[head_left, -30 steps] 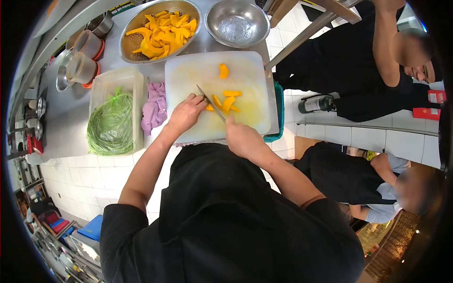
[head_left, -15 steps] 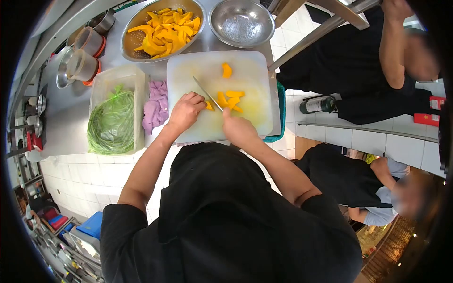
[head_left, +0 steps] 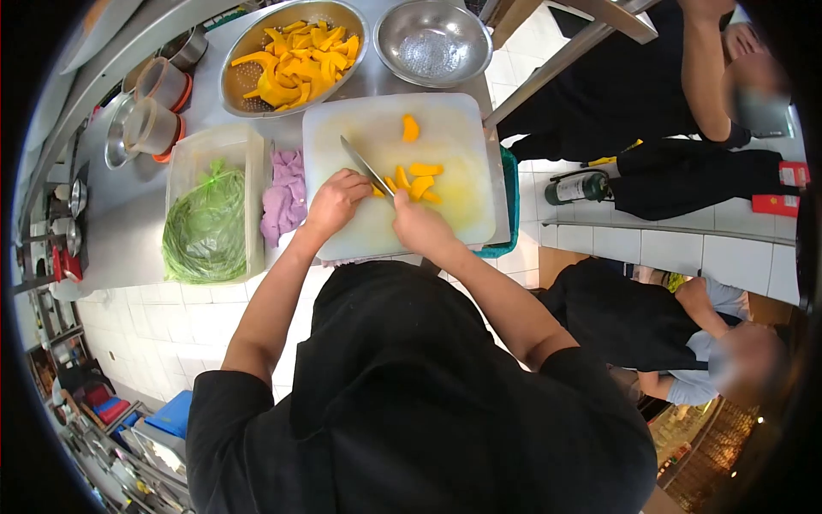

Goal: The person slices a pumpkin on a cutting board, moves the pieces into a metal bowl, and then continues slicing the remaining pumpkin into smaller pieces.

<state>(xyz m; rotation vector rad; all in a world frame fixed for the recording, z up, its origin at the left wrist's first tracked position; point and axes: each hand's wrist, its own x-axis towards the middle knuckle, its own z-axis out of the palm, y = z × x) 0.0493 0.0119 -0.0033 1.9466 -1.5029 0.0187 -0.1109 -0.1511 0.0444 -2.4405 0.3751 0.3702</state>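
Knife (head_left: pixel 360 161) has come closer to left hand (head_left: pixel 339 202)

The right hand (head_left: pixel 421 226), closed around the handle, has shifted left, so the blade is now beside the left hand's bent fingers. Cutting seems in progress. An orange piece (head_left: pixel 378 192) lies at these fingertips on the cutting board (head_left: pixel 467 206); whether they grip it, I cannot tell. Writing on the red boxes (head_left: pixel 794 174) at right is unreadable.

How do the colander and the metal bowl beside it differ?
The colander is wider than the metal bowl. The colander holds a heap of orange pieces, while the metal bowl shows none. Both look like metal and stand on the counter just beyond the cutting board.
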